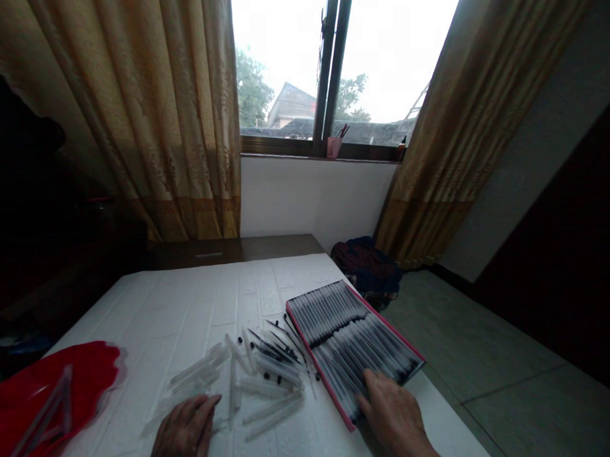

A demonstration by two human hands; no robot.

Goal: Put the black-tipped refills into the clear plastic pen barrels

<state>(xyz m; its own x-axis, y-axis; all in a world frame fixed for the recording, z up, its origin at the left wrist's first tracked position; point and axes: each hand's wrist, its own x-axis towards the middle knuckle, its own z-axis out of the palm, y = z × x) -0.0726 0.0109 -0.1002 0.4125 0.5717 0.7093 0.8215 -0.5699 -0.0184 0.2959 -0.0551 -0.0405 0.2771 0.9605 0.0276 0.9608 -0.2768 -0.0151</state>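
Note:
My left hand [185, 432] rests palm down on the white table [188, 312], its fingers lying flat beside a scatter of clear pen tubes [250, 384] and black refills [276, 343]. My right hand [394, 415] lies on the near corner of a pink-edged tray [354, 343] packed with rows of pens; its fingers reach onto the pens and curl slightly, and whether they grip one is unclear.
A red plastic bag [45, 391] with clear tubes in it lies at the table's left edge. Behind the table is a dark wooden surface [236, 249], curtains and a window. A dark bundle [366, 266] sits on the floor at right.

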